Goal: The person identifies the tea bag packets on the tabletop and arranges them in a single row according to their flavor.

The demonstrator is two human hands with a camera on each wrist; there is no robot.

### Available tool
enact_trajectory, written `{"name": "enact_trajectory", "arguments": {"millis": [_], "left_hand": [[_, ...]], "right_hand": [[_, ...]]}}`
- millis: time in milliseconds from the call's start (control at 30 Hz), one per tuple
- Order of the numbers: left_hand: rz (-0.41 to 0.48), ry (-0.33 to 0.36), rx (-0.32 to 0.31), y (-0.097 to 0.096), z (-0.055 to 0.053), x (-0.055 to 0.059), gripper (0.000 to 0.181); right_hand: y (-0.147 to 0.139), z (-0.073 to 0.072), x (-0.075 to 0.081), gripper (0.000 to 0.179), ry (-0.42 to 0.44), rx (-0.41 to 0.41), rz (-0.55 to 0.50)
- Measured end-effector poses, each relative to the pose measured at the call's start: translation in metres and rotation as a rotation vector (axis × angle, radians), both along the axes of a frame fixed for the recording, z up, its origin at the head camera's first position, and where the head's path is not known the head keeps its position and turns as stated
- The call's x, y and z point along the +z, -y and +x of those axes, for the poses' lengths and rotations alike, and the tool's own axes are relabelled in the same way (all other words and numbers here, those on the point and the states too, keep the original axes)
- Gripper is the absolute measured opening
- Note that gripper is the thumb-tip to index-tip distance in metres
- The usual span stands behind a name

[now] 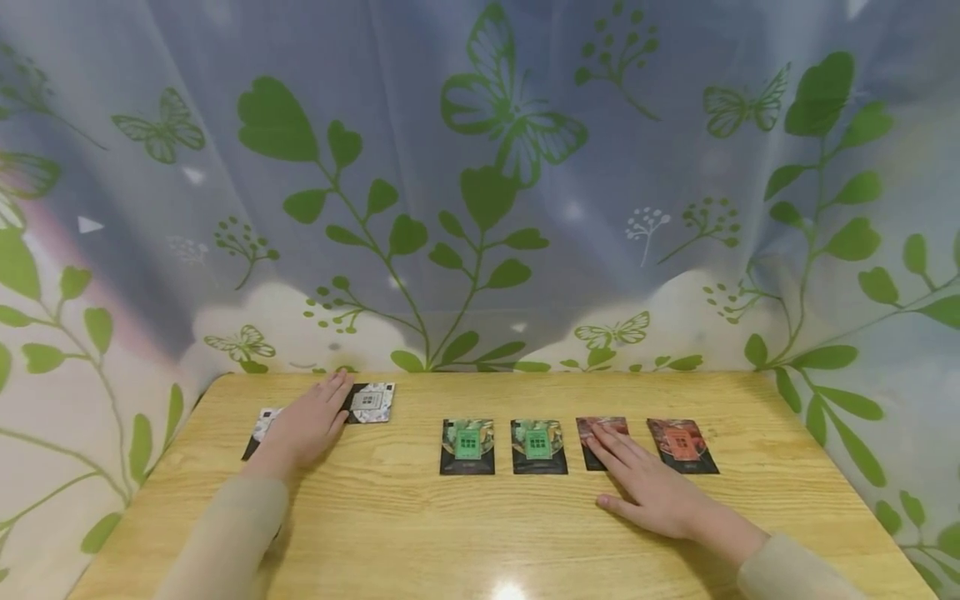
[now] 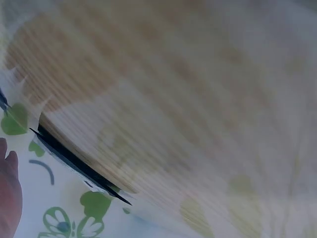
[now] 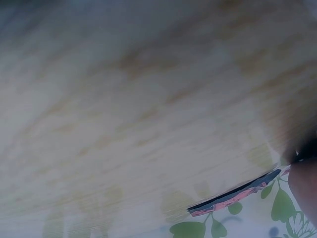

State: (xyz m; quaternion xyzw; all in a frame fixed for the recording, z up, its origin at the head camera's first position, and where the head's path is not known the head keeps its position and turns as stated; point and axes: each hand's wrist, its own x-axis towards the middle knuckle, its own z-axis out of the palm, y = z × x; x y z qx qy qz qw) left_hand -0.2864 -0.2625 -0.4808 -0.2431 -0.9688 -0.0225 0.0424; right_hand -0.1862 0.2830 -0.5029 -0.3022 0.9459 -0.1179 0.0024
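Observation:
In the head view my left hand (image 1: 309, 425) lies palm down with extended fingers between two black-and-white packets. Its fingertips touch the dark end of the farther packet (image 1: 372, 402), and the hand overlaps the nearer packet (image 1: 262, 423), hiding part of it. My right hand (image 1: 648, 487) rests extended fingers on a red-and-black packet (image 1: 585, 433), covering much of it, with the thumb spread on the table. Just beyond those fingers lies a second red-and-black packet (image 1: 682, 444). The left wrist view catches part of the left hand (image 2: 9, 193) at its edge.
Two green-and-black packets (image 1: 467, 446) lie side by side mid-table, between the hands. The pale wooden table (image 1: 450, 533) reaches back to a patterned curtain (image 1: 480, 275), which also hangs along both sides.

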Motion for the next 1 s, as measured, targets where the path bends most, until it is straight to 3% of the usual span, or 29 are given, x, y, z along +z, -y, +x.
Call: {"name": "enact_trajectory", "arguments": {"millis": [133, 433, 833, 1000], "left_hand": [[-0.035, 0.013, 0.003, -0.001, -0.002, -0.001, 0.058], [-0.059, 0.0, -0.054, -0.003, -0.001, -0.004, 0.057], [-0.078, 0.011, -0.16, -0.008, 0.01, -0.001, 0.061], [-0.053, 0.05, -0.147, -0.012, 0.013, -0.006, 0.061]], "right_hand": [[0.001, -0.001, -0.002, 0.078, -0.003, 0.005, 0.007], [0.001, 0.0, 0.002, 0.079, 0.008, -0.003, 0.004], [0.002, 0.001, 0.004, 0.078, -0.002, -0.002, 0.005], [0.002, 0.001, 0.004, 0.078, 0.005, -0.006, 0.002]]}}
